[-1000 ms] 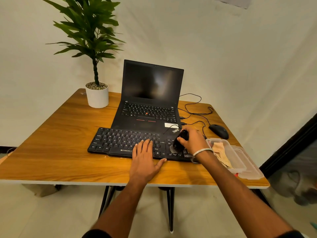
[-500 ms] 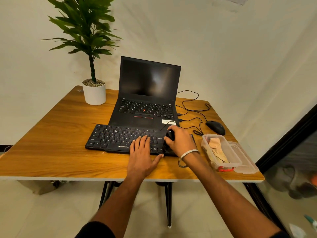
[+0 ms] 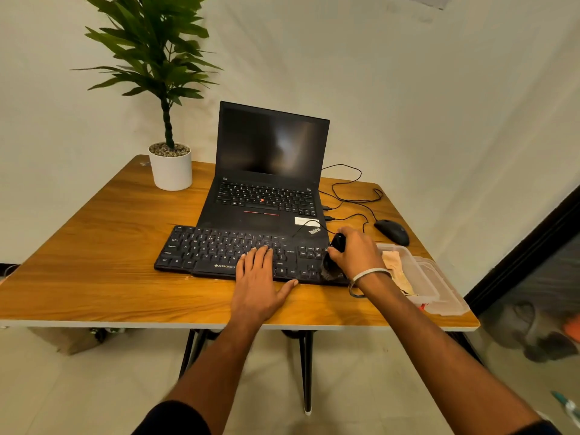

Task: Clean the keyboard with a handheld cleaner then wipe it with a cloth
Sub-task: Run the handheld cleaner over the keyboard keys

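A black external keyboard (image 3: 219, 249) lies on the wooden table (image 3: 94, 271) in front of an open black laptop (image 3: 270, 189). My left hand (image 3: 259, 281) rests flat on the keyboard's front middle, fingers spread, holding nothing. My right hand (image 3: 357, 255) grips a small black handheld cleaner (image 3: 334, 255), whose brush end presses on the keyboard's right end by the arrow keys. A beige cloth (image 3: 397, 265) lies in a clear plastic container (image 3: 420, 277) right of the keyboard.
A black mouse (image 3: 392, 231) with looped cables sits at the back right. A white potted plant (image 3: 171, 166) stands at the back left. The container's lid (image 3: 448, 296) lies near the table's right front corner. A dark glass door is at the right.
My right hand has drawn the cleaner from the middle-right keys out to the keyboard's right end. My left hand stays flat on the keyboard. The camera view has shifted slightly.
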